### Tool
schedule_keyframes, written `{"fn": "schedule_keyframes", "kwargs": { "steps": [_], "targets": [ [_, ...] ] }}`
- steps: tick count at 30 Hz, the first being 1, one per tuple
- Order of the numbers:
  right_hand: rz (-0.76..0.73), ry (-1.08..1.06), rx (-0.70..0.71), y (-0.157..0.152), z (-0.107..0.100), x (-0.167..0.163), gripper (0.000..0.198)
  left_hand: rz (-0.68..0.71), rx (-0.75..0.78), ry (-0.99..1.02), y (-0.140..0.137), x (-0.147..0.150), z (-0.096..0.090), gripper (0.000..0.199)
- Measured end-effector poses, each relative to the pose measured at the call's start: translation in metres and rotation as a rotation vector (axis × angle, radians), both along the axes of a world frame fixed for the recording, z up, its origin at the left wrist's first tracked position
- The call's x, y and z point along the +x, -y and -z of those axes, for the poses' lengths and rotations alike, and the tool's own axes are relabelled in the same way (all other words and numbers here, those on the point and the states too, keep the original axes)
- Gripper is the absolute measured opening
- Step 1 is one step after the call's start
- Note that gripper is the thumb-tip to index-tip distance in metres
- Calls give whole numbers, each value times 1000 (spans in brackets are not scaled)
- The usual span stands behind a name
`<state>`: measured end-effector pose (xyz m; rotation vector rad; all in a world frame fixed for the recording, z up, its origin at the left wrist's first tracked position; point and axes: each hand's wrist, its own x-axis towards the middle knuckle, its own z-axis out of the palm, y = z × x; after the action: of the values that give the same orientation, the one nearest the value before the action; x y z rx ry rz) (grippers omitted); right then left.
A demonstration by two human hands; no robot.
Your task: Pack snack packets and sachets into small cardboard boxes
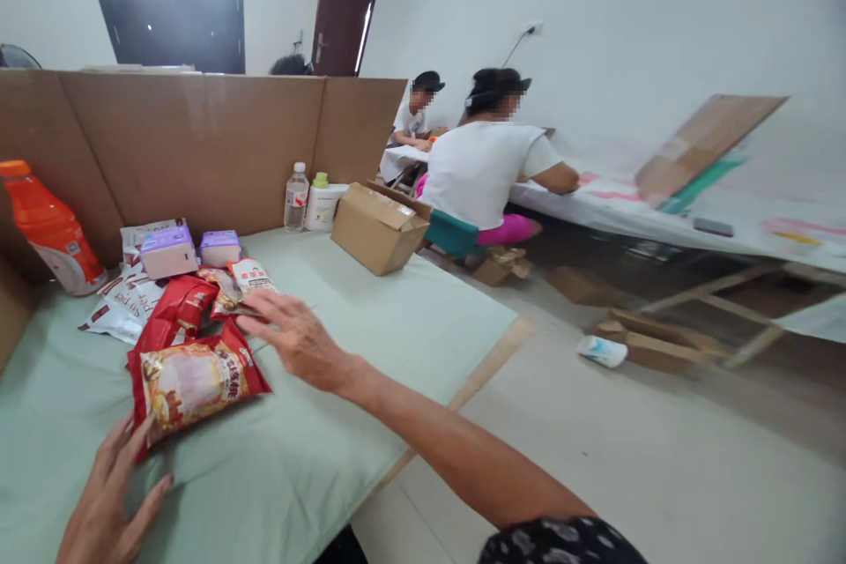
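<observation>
A red and yellow snack packet (198, 383) lies at the front of a heap on the green-clothed table (397, 326). Beside its lower left corner is my left hand (112, 493), fingers apart; the fingertips meet the packet's edge. My right hand (297, 339) is stretched out above the packet's right end, fingers extended, holding nothing. Behind the front packet lie another red packet (175, 313), a smaller snack bag (248, 278) and white printed packets (122, 304). Two purple tissue packs (168, 253) rest on the heap. Whether the right fingertips touch the small bag I cannot tell.
A cardboard screen (218, 150) walls the table's back. Along it stand an orange bottle (56, 233), a clear water bottle (297, 198), a white bottle with green cap (321, 203) and a cardboard box (380, 229). People sit working at another table (753, 233) on the right.
</observation>
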<state>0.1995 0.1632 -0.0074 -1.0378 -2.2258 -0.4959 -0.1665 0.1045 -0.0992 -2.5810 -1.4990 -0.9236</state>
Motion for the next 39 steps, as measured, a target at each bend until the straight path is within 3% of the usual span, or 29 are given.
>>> {"fn": "schedule_keyframes", "kwargs": {
  "steps": [6,9,13,17,20,23,27,29,32,36,39],
  "targets": [
    [609,-492,45,-42,-8,176,45,10,92,-110,-5,22,8,76],
    [759,-670,72,-74,-10,251,48,-41,115,-126,2,26,-3,77],
    [803,-834,35,-115,3,291,44,-42,131,-190,18,33,-22,81],
    [747,-898,-17,-127,13,285,23,62,172,-224,31,39,-34,79],
    [697,-891,-33,-100,8,264,17,240,156,-338,29,43,-38,69],
    [647,-897,-56,-37,0,230,20,310,188,-420,21,46,-40,53],
    [550,-1115,-229,75,-2,182,26,310,207,-407,13,48,-37,47],
    [443,-1168,-249,123,1,163,28,310,168,-335,15,49,-35,52],
    [185,-1154,-252,172,2,140,15,311,38,-158,29,55,-38,69],
    [-89,-1008,-341,198,-10,110,9,384,-242,38,56,64,-59,100],
    [-175,-939,-456,203,-21,96,15,393,-446,169,69,66,-74,123]
  ]
}}
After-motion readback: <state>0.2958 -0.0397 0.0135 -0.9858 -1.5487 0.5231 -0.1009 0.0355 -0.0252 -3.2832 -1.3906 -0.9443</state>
